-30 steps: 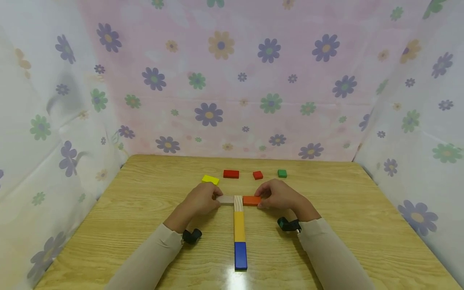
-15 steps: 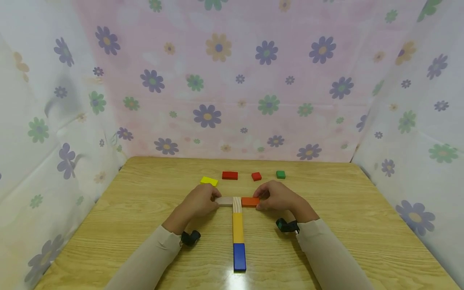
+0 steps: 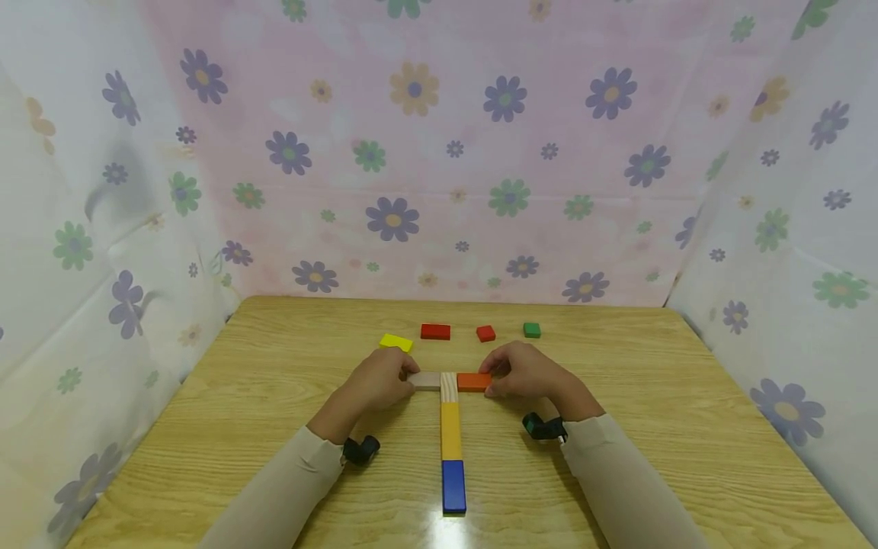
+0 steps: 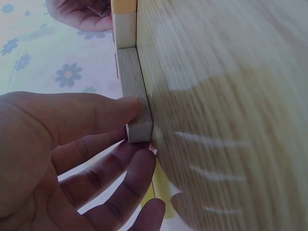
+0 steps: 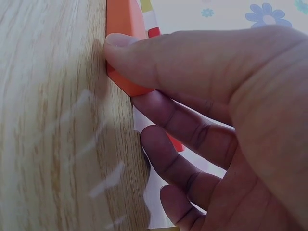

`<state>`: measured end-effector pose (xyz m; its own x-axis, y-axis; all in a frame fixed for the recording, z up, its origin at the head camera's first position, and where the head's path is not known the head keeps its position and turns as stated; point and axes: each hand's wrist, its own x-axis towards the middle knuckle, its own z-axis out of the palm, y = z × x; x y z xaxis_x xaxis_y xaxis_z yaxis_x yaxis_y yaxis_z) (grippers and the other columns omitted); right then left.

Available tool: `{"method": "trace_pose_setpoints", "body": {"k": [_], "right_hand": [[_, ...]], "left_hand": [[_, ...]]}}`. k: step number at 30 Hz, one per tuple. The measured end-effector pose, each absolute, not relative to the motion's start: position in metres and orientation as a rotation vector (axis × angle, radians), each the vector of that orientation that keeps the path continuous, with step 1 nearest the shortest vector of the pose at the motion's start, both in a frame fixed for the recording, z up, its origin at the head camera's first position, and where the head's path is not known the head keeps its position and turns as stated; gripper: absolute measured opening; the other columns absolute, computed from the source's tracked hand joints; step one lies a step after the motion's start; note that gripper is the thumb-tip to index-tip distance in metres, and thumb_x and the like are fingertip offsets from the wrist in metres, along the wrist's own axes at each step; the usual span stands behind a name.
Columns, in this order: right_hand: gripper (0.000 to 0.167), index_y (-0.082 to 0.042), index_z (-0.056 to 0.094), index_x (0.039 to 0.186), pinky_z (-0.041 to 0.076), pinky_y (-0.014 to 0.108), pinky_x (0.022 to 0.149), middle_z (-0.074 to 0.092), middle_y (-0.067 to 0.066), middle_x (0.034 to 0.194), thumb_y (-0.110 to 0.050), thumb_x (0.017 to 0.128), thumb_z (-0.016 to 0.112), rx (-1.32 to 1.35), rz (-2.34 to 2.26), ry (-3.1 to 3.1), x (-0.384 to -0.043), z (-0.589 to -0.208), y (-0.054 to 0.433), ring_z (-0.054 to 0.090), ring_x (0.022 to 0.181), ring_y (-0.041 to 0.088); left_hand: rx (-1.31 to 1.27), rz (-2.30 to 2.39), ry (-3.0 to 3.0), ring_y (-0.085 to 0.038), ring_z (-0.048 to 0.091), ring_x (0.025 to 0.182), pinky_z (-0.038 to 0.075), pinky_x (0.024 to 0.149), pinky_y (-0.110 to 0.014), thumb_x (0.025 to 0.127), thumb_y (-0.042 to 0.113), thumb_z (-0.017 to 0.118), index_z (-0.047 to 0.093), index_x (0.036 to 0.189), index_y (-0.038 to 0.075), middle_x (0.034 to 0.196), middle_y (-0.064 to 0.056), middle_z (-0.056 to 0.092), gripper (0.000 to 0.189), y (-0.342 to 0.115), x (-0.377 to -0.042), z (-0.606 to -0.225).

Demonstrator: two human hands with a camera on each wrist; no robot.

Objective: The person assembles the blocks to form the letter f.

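Note:
My left hand [image 3: 381, 380] pinches the outer end of a greyish wooden block [image 3: 427, 381], thumb on its near side in the left wrist view. On the other side, my right hand [image 3: 527, 372] pinches an orange block [image 3: 473, 382] between thumb and fingers. Both blocks lie flat on the table and flank a striped natural-wood block [image 3: 449, 387]. Below that one, a yellow-orange block [image 3: 450, 431] and a blue block [image 3: 453, 486] continue end to end toward me. Together the blocks form a T shape.
Behind the hands lie a yellow block [image 3: 396, 343], a long red block [image 3: 435, 332], a small red block [image 3: 485, 333] and a small green block [image 3: 531, 330]. The wooden table [image 3: 274, 335] is bounded by flowered cloth [image 3: 439, 175] at the back and sides.
The head view shifted very slightly. Both hands stay on their blocks, and no block has visibly moved on the table.

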<state>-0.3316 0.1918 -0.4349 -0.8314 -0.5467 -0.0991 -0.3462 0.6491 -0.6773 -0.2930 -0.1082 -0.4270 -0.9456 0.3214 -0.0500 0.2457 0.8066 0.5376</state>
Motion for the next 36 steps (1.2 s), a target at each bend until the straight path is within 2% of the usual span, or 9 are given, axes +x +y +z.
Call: {"method": "trace_pose_setpoints", "body": {"k": [8, 36], "right_hand": [[0.025, -0.015, 0.077, 0.110, 0.057, 0.042, 0.092, 0.075, -0.002, 0.106, -0.018, 0.086, 0.085, -0.729, -0.957, 2.580, -0.3299, -0.4350, 0.1917, 0.068, 0.096, 0.015], [0.026, -0.015, 0.077, 0.110, 0.057, 0.040, 0.091, 0.075, -0.003, 0.105, -0.019, 0.086, 0.085, -0.742, -0.973, 2.575, -0.3310, -0.4358, 0.1913, 0.067, 0.095, 0.014]], "left_hand": [[0.459, 0.811, 2.852, -0.015, 0.062, 0.091, 0.056, 0.086, -0.038, 0.089, 0.012, 0.080, 0.077, 0.119, 0.008, 0.107, -0.003, 0.074, 0.030, -0.1087, -0.2940, -0.4298], [0.498, 0.828, 2.864, -0.014, 0.063, 0.090, 0.056, 0.084, -0.037, 0.088, 0.011, 0.079, 0.078, 0.116, 0.008, 0.106, -0.002, 0.075, 0.028, -0.1108, -0.2962, -0.4319]]}}
